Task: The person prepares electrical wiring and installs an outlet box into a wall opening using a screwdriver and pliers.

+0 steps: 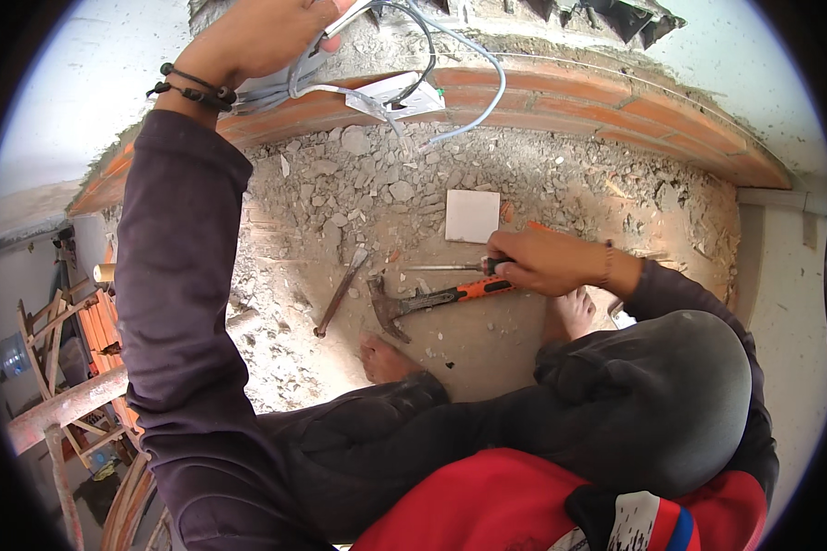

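Note:
My left hand (pixel 271 35) is raised at the upper left, its fingers closed on a white cable (pixel 344 20) at the wall. Part of that grip is cut off by the picture's edge. Down by the floor my right hand (pixel 547 262) grips a screwdriver (pixel 446 267), whose thin metal shaft points left. Just below it lies a claw hammer (pixel 455 294) with an orange and black handle. A rusty metal chisel (pixel 340 292) rests farther left. Beyond the right hand is a white square tile (pixel 472 216).
Grey and black wires (pixel 492 69) hang before a white electrical plate (pixel 404 99) on the exposed brick wall (pixel 606 106). Rubble (pixel 377 174) covers the floor along its foot. My bare feet (pixel 390 358) flank the hammer. Wooden frames (pixel 55 335) and a paint-stained bar (pixel 69 407) stand left.

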`<state>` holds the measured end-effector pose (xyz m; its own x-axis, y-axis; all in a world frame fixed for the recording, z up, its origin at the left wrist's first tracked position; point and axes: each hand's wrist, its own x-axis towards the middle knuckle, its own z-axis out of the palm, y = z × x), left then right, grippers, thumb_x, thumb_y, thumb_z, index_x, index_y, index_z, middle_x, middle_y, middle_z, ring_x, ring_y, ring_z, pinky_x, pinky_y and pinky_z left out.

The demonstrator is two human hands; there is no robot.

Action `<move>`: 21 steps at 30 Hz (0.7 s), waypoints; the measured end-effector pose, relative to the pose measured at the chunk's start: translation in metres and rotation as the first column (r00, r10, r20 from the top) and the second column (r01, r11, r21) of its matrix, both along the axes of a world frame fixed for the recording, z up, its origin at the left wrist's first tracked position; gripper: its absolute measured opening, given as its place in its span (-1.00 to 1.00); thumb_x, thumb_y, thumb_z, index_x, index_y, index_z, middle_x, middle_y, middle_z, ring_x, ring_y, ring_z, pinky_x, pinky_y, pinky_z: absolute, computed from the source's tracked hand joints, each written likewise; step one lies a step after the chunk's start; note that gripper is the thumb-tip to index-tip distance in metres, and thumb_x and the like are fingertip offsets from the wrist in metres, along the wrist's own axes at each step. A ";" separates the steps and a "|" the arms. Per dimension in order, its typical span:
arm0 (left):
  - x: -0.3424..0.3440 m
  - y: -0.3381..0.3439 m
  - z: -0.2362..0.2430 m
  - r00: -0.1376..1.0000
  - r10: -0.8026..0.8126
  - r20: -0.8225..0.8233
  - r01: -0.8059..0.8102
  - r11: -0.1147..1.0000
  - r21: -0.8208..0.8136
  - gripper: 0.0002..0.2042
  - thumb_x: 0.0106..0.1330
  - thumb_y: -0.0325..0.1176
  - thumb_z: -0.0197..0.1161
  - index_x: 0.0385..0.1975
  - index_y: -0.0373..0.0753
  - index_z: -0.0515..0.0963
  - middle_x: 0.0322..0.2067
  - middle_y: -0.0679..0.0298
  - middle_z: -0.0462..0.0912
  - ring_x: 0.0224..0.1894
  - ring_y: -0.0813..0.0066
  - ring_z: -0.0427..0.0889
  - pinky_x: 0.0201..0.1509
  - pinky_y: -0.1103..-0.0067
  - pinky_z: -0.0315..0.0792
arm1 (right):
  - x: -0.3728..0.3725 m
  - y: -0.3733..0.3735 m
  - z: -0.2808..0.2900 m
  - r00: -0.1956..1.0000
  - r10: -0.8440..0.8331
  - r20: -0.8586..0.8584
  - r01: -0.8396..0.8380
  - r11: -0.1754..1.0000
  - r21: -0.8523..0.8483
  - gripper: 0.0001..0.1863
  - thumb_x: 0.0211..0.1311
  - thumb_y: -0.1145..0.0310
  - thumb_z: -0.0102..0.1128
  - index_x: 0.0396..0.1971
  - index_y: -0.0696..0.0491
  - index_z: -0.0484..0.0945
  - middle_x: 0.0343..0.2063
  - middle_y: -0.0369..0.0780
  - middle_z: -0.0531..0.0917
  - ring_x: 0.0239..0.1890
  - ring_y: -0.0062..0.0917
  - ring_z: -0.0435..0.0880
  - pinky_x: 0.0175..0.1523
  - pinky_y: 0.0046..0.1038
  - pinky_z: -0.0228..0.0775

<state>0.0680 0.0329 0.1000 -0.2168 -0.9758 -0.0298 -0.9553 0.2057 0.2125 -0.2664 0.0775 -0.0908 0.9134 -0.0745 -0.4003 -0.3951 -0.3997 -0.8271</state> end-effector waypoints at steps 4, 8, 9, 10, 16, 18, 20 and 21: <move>-0.002 0.003 0.001 0.998 -0.055 -0.012 0.054 0.996 -0.069 -0.72 0.43 -0.32 -0.05 -0.13 -0.36 0.56 -0.26 -0.03 0.66 -0.21 0.09 0.63 -0.08 0.37 0.47 | -0.006 -0.027 0.079 0.905 -0.354 0.236 0.275 0.910 0.312 -0.65 0.42 0.32 0.06 0.17 -0.03 0.44 -0.37 -0.23 0.61 -0.23 -0.49 0.62 -0.09 -0.35 0.45; -0.010 0.009 -0.003 0.999 -0.026 -0.032 0.021 0.992 -0.124 -0.70 0.44 -0.34 -0.04 -0.01 -0.34 0.55 -0.13 0.01 0.66 -0.08 0.17 0.61 0.05 0.43 0.46 | 0.023 -0.052 0.099 0.692 -0.413 0.592 0.518 0.856 -0.008 -0.58 0.41 0.41 0.06 0.25 -0.07 0.43 -0.34 -0.25 0.61 -0.29 -0.55 0.57 -0.12 -0.45 0.43; -0.011 0.006 -0.002 0.999 -0.009 -0.052 0.005 0.996 -0.092 -0.71 0.45 -0.34 -0.04 -0.01 -0.34 0.55 -0.13 0.02 0.66 -0.08 0.18 0.61 0.04 0.43 0.46 | 0.030 -0.062 0.096 0.664 -0.360 0.656 0.541 0.836 -0.089 -0.57 0.44 0.42 0.05 0.27 -0.07 0.42 -0.36 -0.29 0.58 -0.38 -0.64 0.51 -0.23 -0.53 0.41; -0.011 0.003 0.000 0.997 0.009 -0.071 -0.013 0.998 -0.059 -0.71 0.45 -0.34 -0.03 -0.02 -0.35 0.55 -0.14 0.03 0.66 -0.08 0.20 0.62 0.04 0.42 0.46 | 0.034 -0.065 0.096 0.638 -0.334 0.694 0.565 0.816 -0.126 -0.58 0.43 0.43 0.05 0.26 -0.07 0.44 -0.36 -0.27 0.58 -0.40 -0.60 0.51 -0.24 -0.52 0.41; -0.013 0.005 -0.003 0.978 0.126 -0.165 -0.122 0.992 0.030 -0.76 0.48 -0.37 0.00 -0.03 -0.32 0.55 -0.24 0.19 0.65 -0.20 0.44 0.58 -0.07 0.51 0.47 | 0.056 -0.060 0.089 0.659 -0.382 0.648 0.598 0.788 -0.145 -0.60 0.32 0.44 0.08 0.16 -0.03 0.52 -0.36 -0.07 0.65 -0.33 -0.21 0.63 -0.12 -0.26 0.47; -0.015 0.007 -0.001 0.966 0.160 -0.203 -0.149 0.986 0.068 -0.78 0.49 -0.38 0.00 -0.04 -0.31 0.54 -0.27 0.26 0.62 -0.24 0.52 0.55 -0.11 0.55 0.47 | 0.056 -0.057 0.091 0.657 -0.401 0.638 0.602 0.789 -0.124 -0.60 0.31 0.44 0.09 0.16 -0.03 0.52 -0.39 -0.09 0.65 -0.37 -0.21 0.63 -0.15 -0.25 0.47; -0.014 0.007 -0.001 0.967 0.126 -0.224 -0.114 0.991 0.062 -0.79 0.50 -0.38 0.00 -0.04 -0.30 0.54 -0.30 0.32 0.60 -0.27 0.59 0.51 -0.14 0.58 0.46 | 0.056 -0.056 0.091 0.648 -0.408 0.644 0.606 0.788 -0.110 -0.60 0.30 0.44 0.10 0.15 -0.04 0.53 -0.41 -0.10 0.65 -0.40 -0.21 0.63 -0.18 -0.25 0.47; -0.014 0.007 -0.001 0.962 0.142 -0.232 -0.127 0.989 0.079 -0.79 0.51 -0.38 0.00 -0.04 -0.29 0.54 -0.30 0.33 0.60 -0.27 0.59 0.51 -0.14 0.59 0.45 | 0.055 -0.056 0.090 0.639 -0.405 0.654 0.609 0.786 -0.108 -0.60 0.30 0.44 0.10 0.15 -0.04 0.54 -0.42 -0.10 0.65 -0.41 -0.21 0.63 -0.19 -0.26 0.47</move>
<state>0.0538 0.0394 0.0991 -0.0919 -0.9942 -0.0560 -0.8942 0.0577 0.4440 -0.2113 0.0213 -0.0011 0.7265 -0.6154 0.3058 -0.1065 -0.5405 -0.8346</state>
